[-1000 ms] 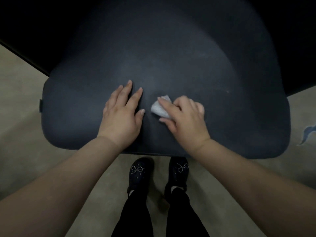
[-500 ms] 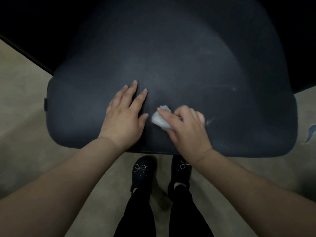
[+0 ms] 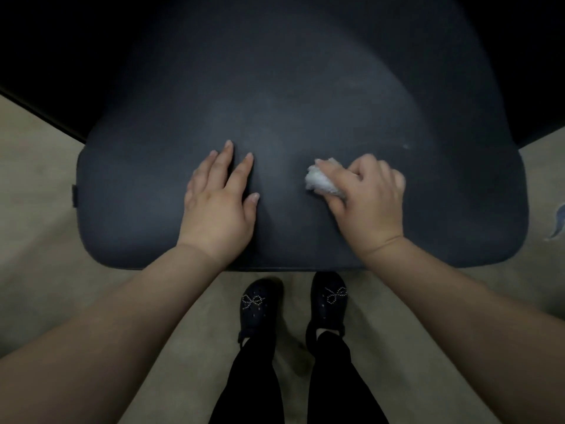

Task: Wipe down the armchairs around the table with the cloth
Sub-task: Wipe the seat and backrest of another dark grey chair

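Note:
A dark armchair seat [image 3: 305, 96] fills the upper half of the head view, its front edge just above my feet. My left hand [image 3: 218, 203] lies flat on the seat left of centre, fingers straight and spread. My right hand [image 3: 367, 197] grips a small bunched white cloth [image 3: 319, 180] and presses it on the seat right of centre. Only the cloth's left end shows past my fingers. A small pale speck [image 3: 406, 146] sits on the seat to the upper right of that hand.
Beige floor [image 3: 39, 240] surrounds the chair on both sides. My two dark shoes [image 3: 293, 304] stand close under the seat's front edge. The seat's back rises into darkness at the top. A dark mark [image 3: 558, 220] lies on the floor at the right edge.
My right hand has slid the cloth to the right, away from my left hand, opening a gap between them. The left hand stays flat on the seat.

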